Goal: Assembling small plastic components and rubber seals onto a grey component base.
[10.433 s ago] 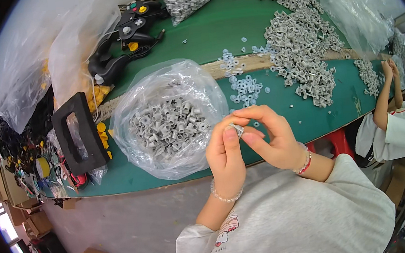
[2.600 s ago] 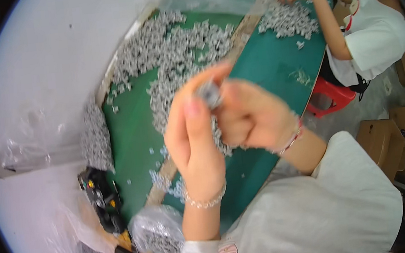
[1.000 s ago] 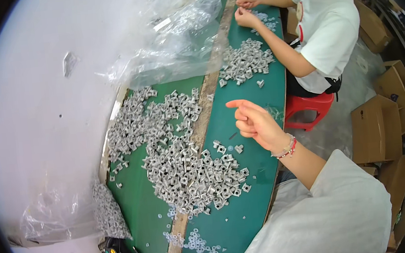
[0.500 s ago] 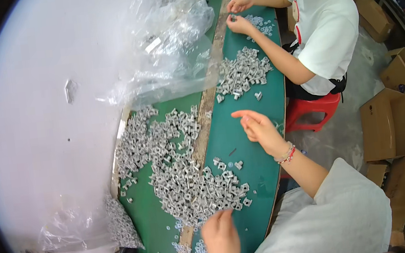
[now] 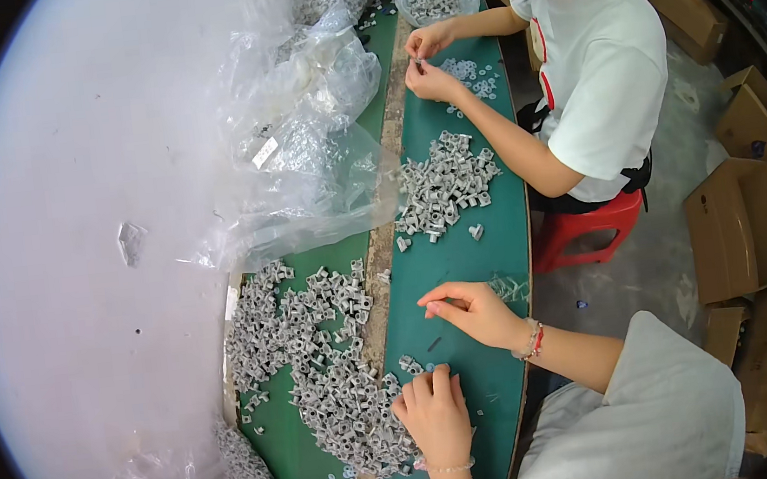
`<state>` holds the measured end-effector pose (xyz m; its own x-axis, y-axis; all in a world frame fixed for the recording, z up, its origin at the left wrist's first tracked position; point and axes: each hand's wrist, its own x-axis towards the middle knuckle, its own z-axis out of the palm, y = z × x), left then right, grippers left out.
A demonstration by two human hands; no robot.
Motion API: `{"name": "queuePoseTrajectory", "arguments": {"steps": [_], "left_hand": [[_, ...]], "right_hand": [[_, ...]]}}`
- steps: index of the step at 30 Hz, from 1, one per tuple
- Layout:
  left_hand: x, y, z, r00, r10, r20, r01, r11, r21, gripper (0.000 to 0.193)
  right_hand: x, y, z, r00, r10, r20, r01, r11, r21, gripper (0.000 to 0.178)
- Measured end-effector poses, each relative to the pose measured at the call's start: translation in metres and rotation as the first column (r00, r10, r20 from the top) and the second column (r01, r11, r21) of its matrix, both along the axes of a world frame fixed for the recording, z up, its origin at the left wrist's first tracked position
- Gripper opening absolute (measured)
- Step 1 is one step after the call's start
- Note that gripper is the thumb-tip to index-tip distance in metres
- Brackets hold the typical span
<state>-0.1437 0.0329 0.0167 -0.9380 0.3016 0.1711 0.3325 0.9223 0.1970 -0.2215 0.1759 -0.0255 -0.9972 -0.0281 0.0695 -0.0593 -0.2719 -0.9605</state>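
Presently, the green counter [image 5: 461, 261] is carrying piled grey parts [image 5: 351, 421], lying at ten o'clock from the left hand [image 5: 437, 418]; if its bent fingers are holding any, I cannot tell. At its one o'clock, the right hand [image 5: 482, 313] is hovering with narrow fingers.

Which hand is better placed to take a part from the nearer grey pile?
Probably your left hand: it's at the edge of the grey pile, while your right hand sits apart from it.
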Motion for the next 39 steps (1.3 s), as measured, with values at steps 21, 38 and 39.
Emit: {"name": "queuePoseTrajectory", "arguments": {"steps": [21, 38, 39], "left_hand": [[0.022, -0.024, 0.001, 0.945, 0.314, -0.088, -0.268, 0.902, 0.339, 0.02], [0.107, -0.089, 0.044, 0.834, 0.533, -0.144, -0.322, 0.681, 0.657, 0.032], [0.107, -0.092, 0.042, 0.827, 0.547, -0.131, -0.32, 0.65, 0.689, 0.031]], "right_hand": [[0.016, -0.013, 0.015, 1.0, 0.002, -0.001, -0.002, 0.999, -0.041, 0.011], [0.105, -0.126, 0.051, 0.441, 0.882, 0.167, -0.547, 0.412, -0.729, 0.013], [0.108, -0.128, 0.049, 0.405, 0.904, 0.137, -0.562, 0.363, -0.743, 0.013]]}}
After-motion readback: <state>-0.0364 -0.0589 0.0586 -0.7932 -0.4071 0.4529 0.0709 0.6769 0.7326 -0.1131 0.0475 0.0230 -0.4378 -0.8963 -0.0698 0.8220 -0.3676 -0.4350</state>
